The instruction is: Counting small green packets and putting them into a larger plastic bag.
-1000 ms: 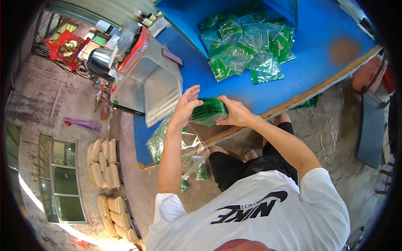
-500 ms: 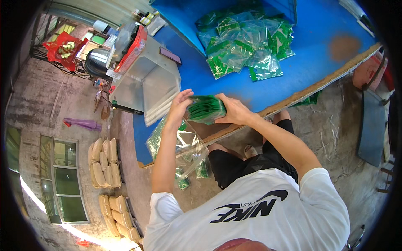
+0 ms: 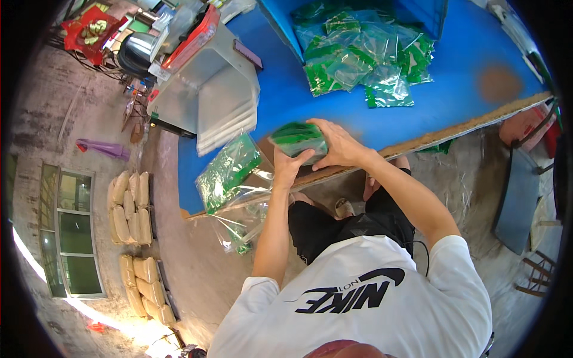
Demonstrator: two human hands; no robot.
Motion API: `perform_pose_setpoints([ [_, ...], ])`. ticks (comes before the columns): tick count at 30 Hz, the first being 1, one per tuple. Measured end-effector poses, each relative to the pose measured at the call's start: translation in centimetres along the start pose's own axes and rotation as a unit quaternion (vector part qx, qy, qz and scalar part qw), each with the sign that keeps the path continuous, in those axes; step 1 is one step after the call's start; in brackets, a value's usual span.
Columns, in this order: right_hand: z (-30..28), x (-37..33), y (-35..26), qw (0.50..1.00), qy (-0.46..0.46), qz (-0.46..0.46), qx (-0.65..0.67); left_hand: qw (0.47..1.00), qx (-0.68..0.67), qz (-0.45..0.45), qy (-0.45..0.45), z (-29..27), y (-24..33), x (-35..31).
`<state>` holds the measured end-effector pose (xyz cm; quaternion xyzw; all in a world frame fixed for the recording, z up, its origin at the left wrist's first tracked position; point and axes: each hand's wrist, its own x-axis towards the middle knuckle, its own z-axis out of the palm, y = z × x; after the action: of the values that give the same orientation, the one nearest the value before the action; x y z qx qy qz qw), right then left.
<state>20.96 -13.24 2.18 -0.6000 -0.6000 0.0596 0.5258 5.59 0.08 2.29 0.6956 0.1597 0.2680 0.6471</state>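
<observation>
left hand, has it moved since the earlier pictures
Yes. Judged against the grey box-shaped unit, the left hand has shifted to the right and lower in the view, farther from the unit.

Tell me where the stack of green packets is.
In the head view, the green packet stack is just above centre, held between the left hand and right hand.

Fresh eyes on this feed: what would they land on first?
Probably the bright blue table across the upper middle, with a loose pile of green and clear packets near the top of the picture. Next, at the table's near edge, the left hand and right hand hold a stack of green packets between them. A red bag stands out at upper left.
</observation>
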Motion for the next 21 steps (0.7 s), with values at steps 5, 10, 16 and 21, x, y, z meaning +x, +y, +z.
perform_pose_setpoints([
  [5,0.3,-0.1,0.6,0.994,-0.044,0.088,-0.046,0.999,0.035,0.031,-0.027,0.6,1.9,-0.9],
  [10,-0.9,0.2,-0.6,0.991,-0.088,0.077,-0.062,1.000,0.017,-0.014,-0.021,-0.9,0.0,-0.9],
  [16,-3.2,-0.8,-5.2,0.959,-0.173,0.222,0.020,0.999,0.018,-0.015,-0.031,1.5,4.4,-4.5],
  [21,-3.6,-2.9,-5.0,0.832,-0.181,0.375,0.367,0.961,-0.251,-0.117,0.003,1.3,3.7,-8.2],
])
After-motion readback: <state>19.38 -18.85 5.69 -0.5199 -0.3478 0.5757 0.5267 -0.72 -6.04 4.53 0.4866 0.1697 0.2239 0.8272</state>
